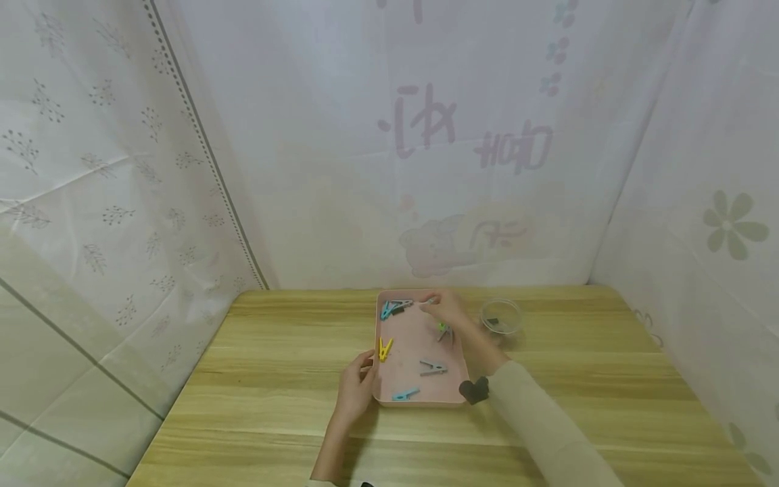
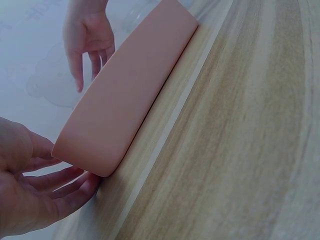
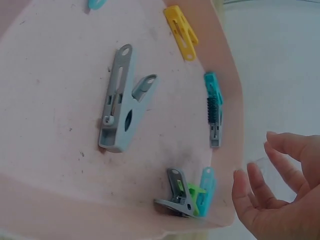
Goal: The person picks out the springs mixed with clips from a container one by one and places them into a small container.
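A shallow pink tray (image 1: 404,338) holds several clothespins. Against its left side is my left hand (image 1: 357,387); in the left wrist view the thumb meets the rim and curled fingers touch the outer wall low at the corner. My right hand (image 1: 447,308) hovers at the far right part of the tray. In the right wrist view its fingers are loosely bent and apart, with nothing between them. A yellow clothespin (image 1: 385,349), a grey clothespin (image 3: 120,107) and a light blue clothespin (image 1: 406,394) lie apart. A dark grey clothespin (image 3: 177,195) overlaps a green piece (image 3: 196,191).
A clear round container (image 1: 501,316) with a small dark item inside stands right of the tray. Underneath is a wooden table (image 1: 274,379), bordered by patterned white curtains (image 1: 335,169) behind and at both sides. A black bow-shaped piece (image 1: 474,390) sits at the right sleeve.
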The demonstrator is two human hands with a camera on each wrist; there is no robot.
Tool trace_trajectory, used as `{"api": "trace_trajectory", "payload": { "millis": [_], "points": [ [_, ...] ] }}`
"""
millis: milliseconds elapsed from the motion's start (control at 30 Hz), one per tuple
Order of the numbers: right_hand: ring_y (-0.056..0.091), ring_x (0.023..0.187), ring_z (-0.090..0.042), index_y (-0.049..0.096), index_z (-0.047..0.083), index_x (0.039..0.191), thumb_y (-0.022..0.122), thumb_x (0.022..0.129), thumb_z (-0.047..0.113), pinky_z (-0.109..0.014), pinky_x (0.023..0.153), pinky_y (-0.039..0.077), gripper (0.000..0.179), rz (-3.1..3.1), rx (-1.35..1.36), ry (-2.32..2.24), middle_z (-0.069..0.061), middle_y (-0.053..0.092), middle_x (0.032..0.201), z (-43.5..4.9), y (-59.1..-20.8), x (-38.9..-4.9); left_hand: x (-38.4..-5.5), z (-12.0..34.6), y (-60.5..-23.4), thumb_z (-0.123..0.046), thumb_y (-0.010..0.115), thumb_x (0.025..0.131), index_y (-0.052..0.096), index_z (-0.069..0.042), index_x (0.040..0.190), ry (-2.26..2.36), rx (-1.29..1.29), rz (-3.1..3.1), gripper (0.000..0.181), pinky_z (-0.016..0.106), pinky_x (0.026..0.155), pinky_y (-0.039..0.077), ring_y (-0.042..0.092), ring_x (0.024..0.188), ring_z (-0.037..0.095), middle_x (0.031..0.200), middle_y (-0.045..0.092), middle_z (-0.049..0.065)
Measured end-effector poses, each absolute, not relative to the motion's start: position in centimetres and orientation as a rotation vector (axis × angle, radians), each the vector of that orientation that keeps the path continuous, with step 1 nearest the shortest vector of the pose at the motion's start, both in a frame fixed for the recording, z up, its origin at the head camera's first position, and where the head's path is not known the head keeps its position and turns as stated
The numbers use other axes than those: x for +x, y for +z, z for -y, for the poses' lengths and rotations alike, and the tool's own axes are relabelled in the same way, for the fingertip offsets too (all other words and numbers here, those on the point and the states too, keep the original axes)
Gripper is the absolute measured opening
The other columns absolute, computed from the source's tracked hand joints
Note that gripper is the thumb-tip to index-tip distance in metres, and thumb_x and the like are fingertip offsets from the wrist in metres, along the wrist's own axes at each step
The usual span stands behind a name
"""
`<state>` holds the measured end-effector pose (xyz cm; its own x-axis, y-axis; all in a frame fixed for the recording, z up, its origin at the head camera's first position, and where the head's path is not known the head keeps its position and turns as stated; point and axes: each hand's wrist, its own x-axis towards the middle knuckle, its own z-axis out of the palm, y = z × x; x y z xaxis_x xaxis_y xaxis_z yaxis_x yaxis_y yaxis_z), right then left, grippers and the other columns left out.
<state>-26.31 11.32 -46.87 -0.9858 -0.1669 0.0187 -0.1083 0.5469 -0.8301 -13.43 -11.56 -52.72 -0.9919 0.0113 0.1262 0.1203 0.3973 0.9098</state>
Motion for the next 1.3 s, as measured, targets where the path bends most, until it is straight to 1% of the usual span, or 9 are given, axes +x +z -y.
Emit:
{"api": "trace_trajectory", "payload": {
  "millis": [133,367,500,600,667,900,1100,1167,1300],
  "points": [
    [0.065,0.099,-0.033,0.069,-0.003,0.117,0.067,0.096,0.014,-0.037,0.074,0.057,0.027,-2.716,-0.237,-1.444,-0.021,0.066,0.116,-10.8,-47.1,-26.5,-13.4,11.5,-52.7,-0.006,0.054,0.102,0.056,0.006,0.135,-1.672,-0.114,2.544,0.035,0.048,0.085,0.058,0.067,0.104,0.041,0.120,0.063,0.028],
    [0.065,0.102,-0.036,0.071,-0.005,0.108,0.069,0.092,0.008,-0.039,0.077,0.058,0.021,-2.794,-0.307,-1.411,-0.020,0.069,0.115,-9.8,-47.6,-26.9,-13.4,11.7,-52.9,-0.005,0.055,0.102,0.056,0.006,0.135,-1.681,-0.120,2.538,0.035,0.048,0.085,0.058,0.066,0.105,0.042,0.120,0.063,0.028],
    [0.068,0.085,-0.027,0.075,-0.001,0.101,0.072,0.090,0.009,-0.031,0.066,0.056,0.016,-2.857,-0.292,-1.350,-0.015,0.073,0.103,-9.4,-48.1,-27.4,-13.4,11.7,-53.1,-0.004,0.054,0.101,0.056,0.006,0.134,-1.671,-0.136,2.535,0.034,0.048,0.085,0.059,0.066,0.105,0.043,0.119,0.063,0.028],
    [0.063,0.070,-0.018,0.075,0.002,0.100,0.072,0.090,0.011,-0.025,0.057,0.051,0.014,-2.849,-0.241,-1.323,-0.012,0.073,0.095,-9.1,-48.4,-27.8,-13.5,11.7,-53.1,-0.005,0.054,0.102,0.057,0.006,0.134,-1.664,-0.132,2.537,0.034,0.048,0.085,0.059,0.066,0.105,0.042,0.119,0.063,0.027],
    [0.060,0.065,-0.016,0.074,0.001,0.101,0.071,0.090,0.010,-0.023,0.054,0.048,0.015,-2.821,-0.232,-1.333,-0.012,0.072,0.094,-8.9,-48.6,-27.9,-13.5,11.7,-53.1,-0.005,0.055,0.102,0.057,0.006,0.133,-1.657,-0.130,2.535,0.034,0.048,0.085,0.059,0.067,0.104,0.041,0.118,0.064,0.027],
    [0.066,0.078,-0.022,0.071,-0.005,0.108,0.068,0.091,0.006,-0.027,0.063,0.054,0.020,-2.785,-0.275,-1.371,-0.020,0.070,0.107,-8.4,-49.1,-27.7,-13.5,11.6,-53.0,-0.006,0.055,0.102,0.058,0.006,0.133,-1.656,-0.128,2.538,0.033,0.048,0.085,0.059,0.067,0.103,0.042,0.117,0.064,0.027],
    [0.059,0.079,-0.020,0.069,-0.008,0.108,0.065,0.090,0.000,-0.030,0.071,0.052,0.020,-2.740,-0.255,-1.447,-0.023,0.067,0.116,-8.0,-50.2,-28.3,-13.4,11.6,-52.9,-0.003,0.054,0.101,0.057,0.006,0.134,-1.658,-0.131,2.546,0.034,0.049,0.084,0.059,0.067,0.104,0.045,0.118,0.063,0.029],
    [0.060,0.086,-0.022,0.069,-0.008,0.109,0.065,0.090,0.001,-0.032,0.076,0.053,0.021,-2.735,-0.272,-1.450,-0.024,0.066,0.119,-8.0,-50.5,-28.5,-13.4,11.6,-52.8,-0.003,0.054,0.101,0.057,0.006,0.133,-1.657,-0.133,2.542,0.034,0.049,0.084,0.059,0.067,0.103,0.045,0.118,0.064,0.029],
    [0.062,0.090,-0.027,0.067,-0.009,0.112,0.065,0.091,0.001,-0.033,0.075,0.055,0.023,-2.719,-0.306,-1.429,-0.027,0.064,0.121,-8.0,-50.6,-28.6,-13.4,11.6,-52.8,-0.002,0.055,0.100,0.057,0.007,0.132,-1.653,-0.150,2.530,0.033,0.048,0.082,0.059,0.068,0.101,0.044,0.117,0.064,0.029]
  ]
}}
